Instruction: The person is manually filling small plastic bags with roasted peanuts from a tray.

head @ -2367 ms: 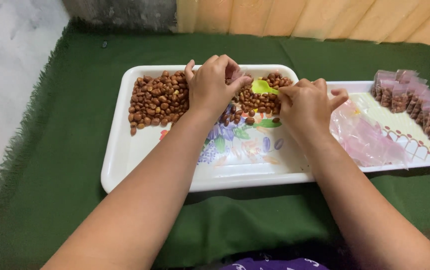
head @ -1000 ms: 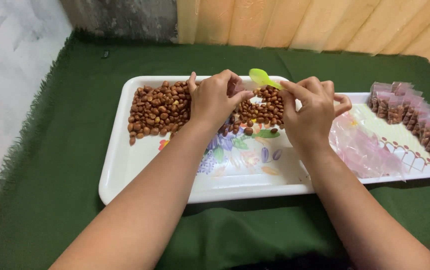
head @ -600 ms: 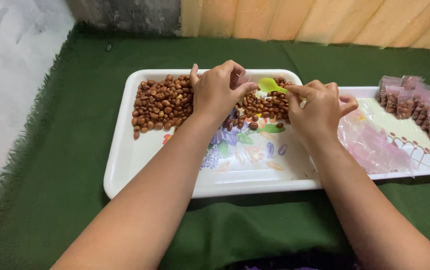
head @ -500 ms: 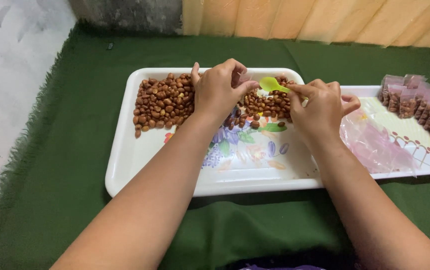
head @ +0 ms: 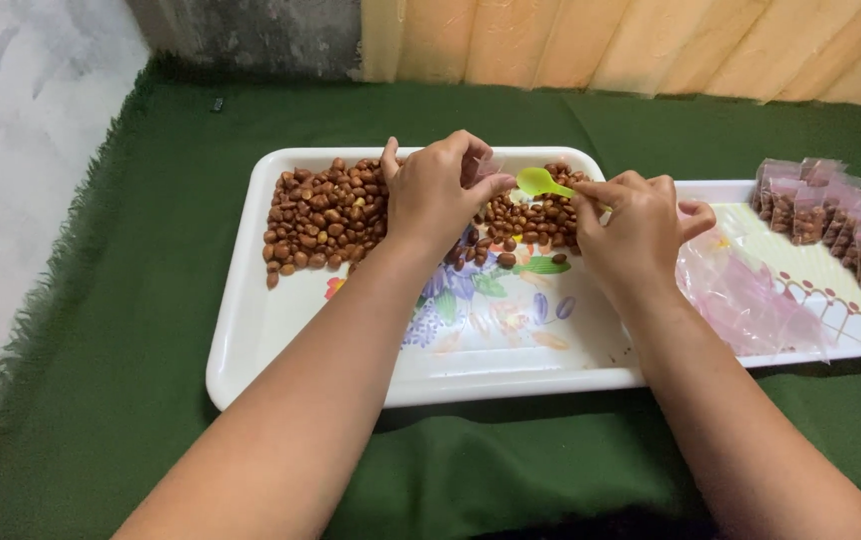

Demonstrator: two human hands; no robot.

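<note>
Green cloth over surface (head: 101,330), wood panel behind. White tray (head: 251,340) holds heap of brown peanuts (head: 326,215).

- My left hand (head: 436,190): pinching small clear bag (head: 489,168) above heap. I judge bag flimsy, slippery; grip at mouth edge.
- My right hand (head: 636,225): grasping green spoon (head: 541,182) by handle. Light, stiff.
- Filled packets (head: 831,225) on second tray, far right.

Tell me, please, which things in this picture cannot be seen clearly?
- Head view: the left hand covers whatever it pinches.
- The right hand hides the green spoon handle.
- The right frame edge cuts off the second tray and the filled packets.
- The clear bags overlap, so they cannot be counted.
</note>
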